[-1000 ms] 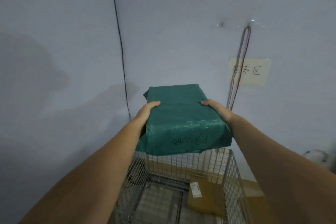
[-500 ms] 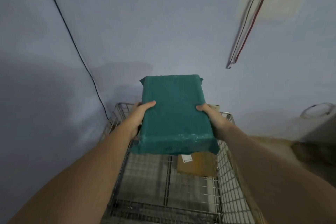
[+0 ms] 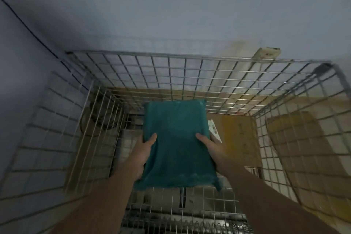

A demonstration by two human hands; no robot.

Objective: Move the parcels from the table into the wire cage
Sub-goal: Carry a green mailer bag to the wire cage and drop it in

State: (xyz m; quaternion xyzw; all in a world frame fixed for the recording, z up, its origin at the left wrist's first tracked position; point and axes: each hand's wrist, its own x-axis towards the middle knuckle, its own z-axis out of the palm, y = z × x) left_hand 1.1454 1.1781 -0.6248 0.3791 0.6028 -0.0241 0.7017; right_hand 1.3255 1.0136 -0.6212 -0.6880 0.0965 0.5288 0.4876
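Note:
A flat green parcel (image 3: pixel 176 144) in a plastic mailer hangs inside the open top of the wire cage (image 3: pixel 190 74), below its rim. My left hand (image 3: pixel 144 150) grips its left edge, thumb on top. My right hand (image 3: pixel 209 146) grips its right edge the same way. The fingers under the parcel are hidden. On the cage floor to the right lies a brown cardboard parcel (image 3: pixel 239 138) with a white label (image 3: pixel 214 129), partly covered by the green one.
The cage stands in a corner against a pale blue wall. A black cable (image 3: pixel 28 30) runs down the wall at the left. Brown cardboard (image 3: pixel 303 148) leans outside the cage's right wall. A beige socket (image 3: pixel 266 54) sits behind the far rim.
My view has tilted down into the cage. Both hands have lowered the green parcel from above the rim to inside the cage.

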